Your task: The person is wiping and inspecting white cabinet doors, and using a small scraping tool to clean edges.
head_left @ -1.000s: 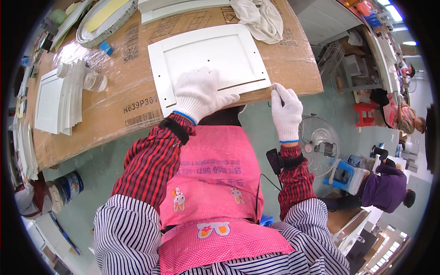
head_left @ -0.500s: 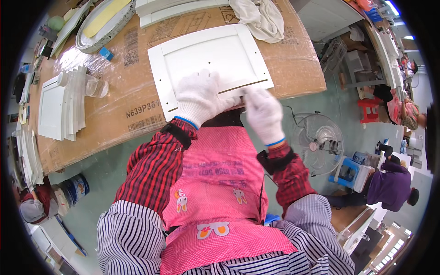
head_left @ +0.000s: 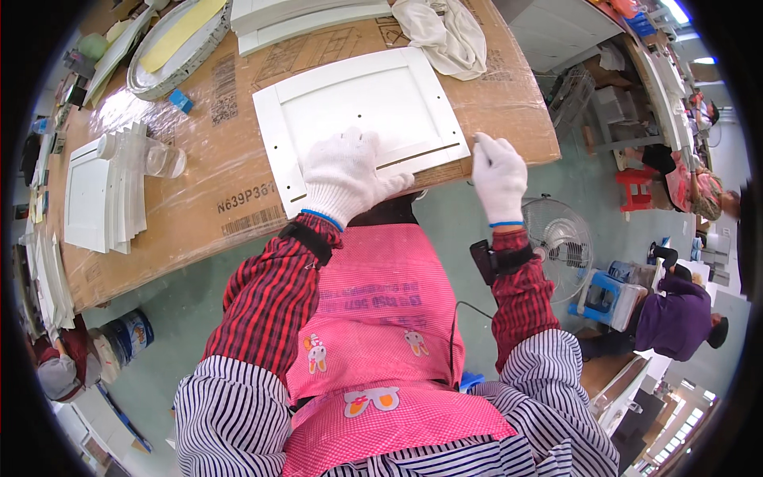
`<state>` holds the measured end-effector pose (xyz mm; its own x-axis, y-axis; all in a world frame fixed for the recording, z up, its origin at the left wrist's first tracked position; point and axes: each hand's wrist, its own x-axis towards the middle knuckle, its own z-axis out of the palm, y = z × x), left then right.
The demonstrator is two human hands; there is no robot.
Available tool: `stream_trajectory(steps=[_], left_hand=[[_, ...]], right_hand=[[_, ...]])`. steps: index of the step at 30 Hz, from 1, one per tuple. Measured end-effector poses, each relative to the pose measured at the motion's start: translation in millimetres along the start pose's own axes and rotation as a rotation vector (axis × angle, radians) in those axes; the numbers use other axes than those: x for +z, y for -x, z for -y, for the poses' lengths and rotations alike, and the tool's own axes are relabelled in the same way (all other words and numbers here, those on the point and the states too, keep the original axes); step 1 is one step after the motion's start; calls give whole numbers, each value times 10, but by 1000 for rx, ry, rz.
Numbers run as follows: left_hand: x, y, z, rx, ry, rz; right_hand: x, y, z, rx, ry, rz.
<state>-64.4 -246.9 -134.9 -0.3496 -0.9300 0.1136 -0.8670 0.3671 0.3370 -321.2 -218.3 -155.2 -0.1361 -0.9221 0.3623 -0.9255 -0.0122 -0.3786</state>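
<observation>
A white framed panel (head_left: 318,103) with small dark holes and a narrow dark groove near its front edge lies on the cardboard-covered table. Gloved in white, my left hand (head_left: 347,171) rests flat on the panel's near part, its fingers extended and its thumb out along the front edge. Past the panel's right corner, my right hand (head_left: 499,179), also gloved, is held off the panel with its fingers curled and pinched together. Whatever lies between those fingertips is too small or hidden to make out.
Thin white panels (head_left: 87,195) lean together at left beside a clear plastic cup (head_left: 165,157). A small blue block (head_left: 180,100), a round tray (head_left: 147,83) and a crumpled cloth (head_left: 449,40) lie farther back. A floor fan (head_left: 560,246) stands right of the table; people sit farther off.
My right hand has moved rightward from the panel's front edge to beyond its right corner. My left hand stays on the panel.
</observation>
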Motion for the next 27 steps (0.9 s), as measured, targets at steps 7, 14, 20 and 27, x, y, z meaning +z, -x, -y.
stream_trajectory(steps=[7,14,20,27], left_hand=[[-203,-101,-96,-125,39,334],[-87,-61,-63,-59,-10,197],[-146,-40,-80,-79,7,222],[-91,-44,-60,-73,11,203]], right_hand=[[-25,307,381,-99,-156,136],[-106,304,315,-65,-200,97],[-31,362,372,13,-108,83],[-84,342,336,43,-116,92]])
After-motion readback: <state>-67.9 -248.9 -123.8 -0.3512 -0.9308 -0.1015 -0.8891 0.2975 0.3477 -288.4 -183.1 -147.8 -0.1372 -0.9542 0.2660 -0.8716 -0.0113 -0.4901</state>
